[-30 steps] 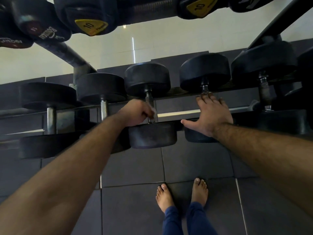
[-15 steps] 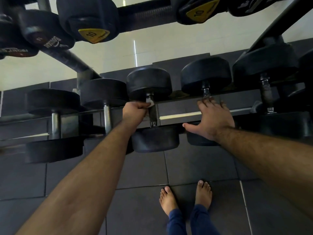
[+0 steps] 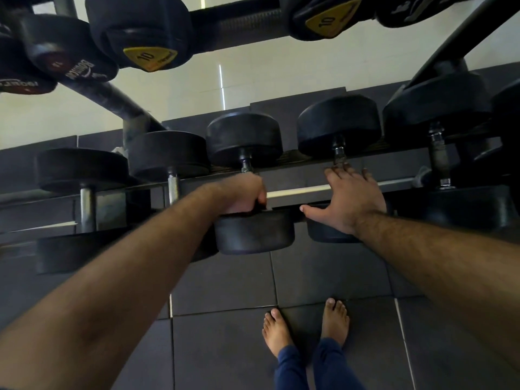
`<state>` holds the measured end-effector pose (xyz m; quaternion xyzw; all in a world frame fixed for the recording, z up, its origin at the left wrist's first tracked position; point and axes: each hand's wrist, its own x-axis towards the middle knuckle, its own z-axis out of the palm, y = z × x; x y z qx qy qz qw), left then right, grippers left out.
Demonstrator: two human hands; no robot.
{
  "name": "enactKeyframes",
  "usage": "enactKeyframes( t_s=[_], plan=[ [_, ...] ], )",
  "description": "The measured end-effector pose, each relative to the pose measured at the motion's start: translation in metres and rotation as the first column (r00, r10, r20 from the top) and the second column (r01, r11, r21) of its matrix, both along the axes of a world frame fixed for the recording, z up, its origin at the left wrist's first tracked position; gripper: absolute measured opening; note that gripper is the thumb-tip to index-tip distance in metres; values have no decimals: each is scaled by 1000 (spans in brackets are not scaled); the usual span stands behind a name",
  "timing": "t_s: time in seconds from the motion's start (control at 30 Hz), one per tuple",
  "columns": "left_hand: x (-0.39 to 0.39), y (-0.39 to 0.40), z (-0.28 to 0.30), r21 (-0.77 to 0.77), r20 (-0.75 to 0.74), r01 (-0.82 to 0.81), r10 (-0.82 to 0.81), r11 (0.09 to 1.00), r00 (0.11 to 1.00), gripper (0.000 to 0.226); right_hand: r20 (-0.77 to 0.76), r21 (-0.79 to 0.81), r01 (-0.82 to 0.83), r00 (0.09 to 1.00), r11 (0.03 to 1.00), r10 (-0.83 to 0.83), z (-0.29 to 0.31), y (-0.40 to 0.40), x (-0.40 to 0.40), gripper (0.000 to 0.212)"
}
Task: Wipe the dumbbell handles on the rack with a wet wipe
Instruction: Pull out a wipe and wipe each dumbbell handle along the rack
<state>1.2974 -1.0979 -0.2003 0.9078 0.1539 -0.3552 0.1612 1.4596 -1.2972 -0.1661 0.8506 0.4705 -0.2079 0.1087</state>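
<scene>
A black dumbbell (image 3: 244, 137) lies across the lower rack rail (image 3: 298, 190), with its near head (image 3: 254, 232) toward me. My left hand (image 3: 242, 192) grips its metal handle (image 3: 246, 164) just above the near head. Only the handle's knurled upper end shows. No wet wipe is visible; the fist covers that part of the handle. My right hand (image 3: 351, 201) rests flat, fingers straight and thumb spread, on the neighbouring dumbbell (image 3: 339, 125), hiding most of its handle.
More black dumbbells sit on the same tier to the left (image 3: 84, 170) (image 3: 168, 154) and to the right (image 3: 436, 108). An upper tier with 10-marked dumbbells (image 3: 140, 29) overhangs close to my head. My bare feet (image 3: 306, 327) stand on dark floor tiles.
My left hand has moved from beside the handle to wrap around it, covering the white wipe that showed before. My right hand has stayed on the neighbouring dumbbell.
</scene>
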Motion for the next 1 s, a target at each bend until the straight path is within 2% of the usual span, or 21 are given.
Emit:
enactKeyframes(
  t_s=[0.07,0.1,0.13,0.2,0.23,0.27,0.3,0.33,0.37,0.4,0.43,0.5,0.57,0.6,0.63,0.7,0.8,0.87,0.93,0.97,1.0],
  plan=[
    [-17,25,-3,-46,-166,53,-60,997,984,25,-4,3,-4,1000,1000,4,-2,-1,1,127],
    [-29,37,-1,-29,-249,-44,35,999,968,29,-6,6,-3,1000,1000,3,-3,-2,2,127],
    [-39,46,-2,45,-262,-220,225,974,938,31,-5,6,-3,1000,1000,3,-3,-3,3,127],
    [-55,51,-2,42,-13,-536,537,843,843,22,-3,-2,-11,1000,1000,11,-4,-3,4,127],
    [-56,48,-4,-68,128,-735,736,675,665,15,-5,-5,-13,1000,1000,13,-4,-3,3,127],
    [-53,39,-2,-209,209,-875,894,437,397,10,-7,-5,-10,1000,1000,10,-4,-3,2,127],
    [-45,29,-3,-398,190,-905,978,152,81,10,-11,-4,-5,1000,1000,5,-4,-3,2,126],
    [-35,21,-7,-525,126,-849,980,-64,-152,13,-17,-2,-1,1000,1000,1,-4,-2,3,126],
    [-21,13,-11,-595,74,-780,953,-193,-293,14,-22,0,0,1000,1000,0,-4,-1,4,125],
    [-8,7,-13,-556,114,-809,947,-190,-301,10,-23,2,-1,1000,1000,1,-3,-1,4,124],
    [1,3,-16,-460,236,-885,950,-76,-204,11,-20,3,-2,1000,1000,2,-3,-2,5,123],
    [10,-8,-16,-122,458,-947,863,298,213,29,-11,-2,-11,1000,1000,10,-3,-2,5,121],
    [15,-18,-19,155,510,-696,546,701,664,38,-6,-10,-14,1000,1000,14,-4,-2,4,119],
    [15,-22,-24,245,483,-510,352,825,802,36,-3,-9,-12,1000,1000,12,-4,-2,3,119],
    [14,-24,-31,280,468,-372,213,885,857,32,0,-6,-8,1000,1000,8,-5,-1,3,119],
    [10,-16,-40,305,464,-214,52,928,885,24,0,-7,-8,1000,1000,8,-6,-1,4,120],
    [-8,5,-41,447,455,-39,-190,894,870,33,-18,-6,-14,1000,1000,14,-6,-3,5,119],
    [-26,16,-39,467,478,5,-257,884,840,47,-24,-5,-14,1000,1000,14,-4,-3,5,119],
    [-41,20,-32,428,478,-82,-149,900,866,50,-24,-2,-17,1000,1000,17,-3,-3,5,118],
    [-47,20,-33,374,462,-219,23,901,887,48,-23,-1,-18,1000,1000,18,-3,-2,5,119],
    [-52,20,-34,285,471,-415,251,864,846,47,-21,-4,-20,1000,1000,20,-4,-2,5,119]
  ],
)
